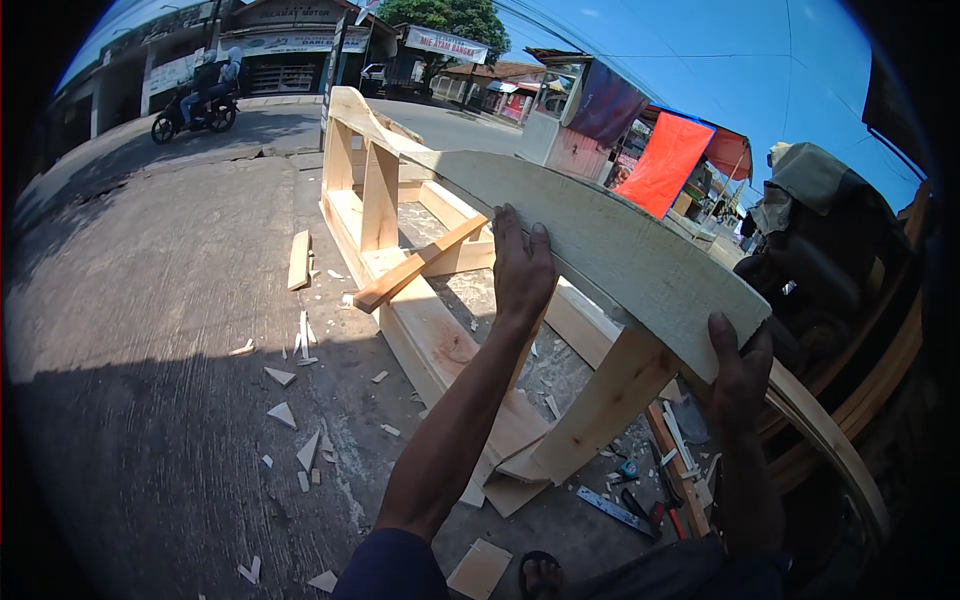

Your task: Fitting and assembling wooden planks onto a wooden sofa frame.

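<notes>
- The pale curved board (610,240) lies atop the wooden frame (430,335), stretching between and beyond both hands.
- The left hand (525,265) touches its near edge; from here I can't tell whether it's gripping or just pressing.
- The right hand (740,375) holds the right end, thumb against the board's face.

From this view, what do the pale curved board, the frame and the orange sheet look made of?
Pale curved board: probably wood; dull whitish face, whether raw or coated is unclear.
Frame: bare timber, apparently unvarnished; grain and knots show.
Orange sheet: likely plastic tarp or cloth, judging by its thin, smooth, bright surface.
</notes>
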{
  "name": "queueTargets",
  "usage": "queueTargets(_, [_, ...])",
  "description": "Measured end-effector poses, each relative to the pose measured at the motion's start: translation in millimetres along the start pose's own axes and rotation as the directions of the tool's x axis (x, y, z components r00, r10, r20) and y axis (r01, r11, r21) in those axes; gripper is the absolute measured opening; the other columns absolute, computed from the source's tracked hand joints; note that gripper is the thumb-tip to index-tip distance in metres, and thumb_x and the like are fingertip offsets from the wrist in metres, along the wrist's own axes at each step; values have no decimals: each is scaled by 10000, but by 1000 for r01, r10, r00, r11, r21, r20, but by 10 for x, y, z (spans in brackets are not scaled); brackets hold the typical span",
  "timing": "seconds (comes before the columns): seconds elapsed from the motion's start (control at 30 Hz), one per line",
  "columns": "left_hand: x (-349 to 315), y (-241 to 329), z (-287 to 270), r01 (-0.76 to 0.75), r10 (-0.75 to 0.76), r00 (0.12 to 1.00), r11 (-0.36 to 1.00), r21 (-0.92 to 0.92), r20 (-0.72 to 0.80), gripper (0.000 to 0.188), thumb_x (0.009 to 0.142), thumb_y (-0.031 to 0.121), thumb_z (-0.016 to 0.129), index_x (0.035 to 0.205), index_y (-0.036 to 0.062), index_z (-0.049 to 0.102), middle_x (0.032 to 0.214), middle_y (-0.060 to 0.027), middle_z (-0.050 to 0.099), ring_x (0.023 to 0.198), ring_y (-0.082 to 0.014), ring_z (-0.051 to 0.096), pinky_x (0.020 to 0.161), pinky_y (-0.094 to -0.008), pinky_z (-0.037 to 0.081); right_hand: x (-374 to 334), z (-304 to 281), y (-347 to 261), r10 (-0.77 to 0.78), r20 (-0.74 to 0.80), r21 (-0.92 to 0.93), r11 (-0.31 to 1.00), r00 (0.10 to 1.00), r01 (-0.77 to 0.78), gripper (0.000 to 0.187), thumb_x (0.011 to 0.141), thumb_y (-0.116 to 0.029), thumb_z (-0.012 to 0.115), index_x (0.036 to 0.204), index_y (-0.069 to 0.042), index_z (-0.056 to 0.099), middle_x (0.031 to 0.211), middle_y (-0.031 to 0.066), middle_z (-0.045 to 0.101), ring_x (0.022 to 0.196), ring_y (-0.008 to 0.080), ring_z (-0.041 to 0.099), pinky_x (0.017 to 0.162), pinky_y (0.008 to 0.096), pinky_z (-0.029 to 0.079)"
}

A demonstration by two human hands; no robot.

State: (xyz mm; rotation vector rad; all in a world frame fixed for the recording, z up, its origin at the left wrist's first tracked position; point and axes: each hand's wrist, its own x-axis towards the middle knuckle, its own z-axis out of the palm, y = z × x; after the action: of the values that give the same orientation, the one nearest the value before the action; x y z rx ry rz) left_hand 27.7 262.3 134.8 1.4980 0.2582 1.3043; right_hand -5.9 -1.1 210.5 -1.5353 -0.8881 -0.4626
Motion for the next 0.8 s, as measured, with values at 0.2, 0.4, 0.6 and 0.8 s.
queueTargets(0.2, [-51,-123,65,-40,38,999,996,-82,-28,660,1030,354,345,1491,-77,153,1569,-269,131,1476,-345,129,1198,-373,139,70,68,50,-42,75,-30,999,996,44,423,934,-215,647,1246,-6,452,1087,129,595,1005,170,588,874,327,493])
queueTargets(0.4, [-44,-303,3,-113,113,994,993,-22,-8,624,1040,356,321,1498,-46,188,1580,-224,159,1476,-329,147,1192,-376,171,88,50,54,-11,97,9,1000,995,11,464,912,-213,677,1253,7,449,1081,136,604,994,184,600,871,325,501])
queueTargets(0.6, [-66,-413,11,-183,183,983,983,-9,-36,584,1043,319,310,1499,-32,208,1579,-208,182,1466,-323,190,1185,-381,191,113,72,48,17,153,28,999,988,-21,470,918,-225,669,1254,24,455,1100,149,608,1024,195,601,881,329,498])
queueTargets(0.8, [-63,-470,26,-251,251,968,968,-8,-16,569,1036,274,294,1501,-40,193,1579,-219,173,1471,-331,172,1188,-382,171,135,83,46,-7,157,93,996,988,-7,437,928,-208,652,1245,27,465,1100,144,619,995,193,619,858,322,507])
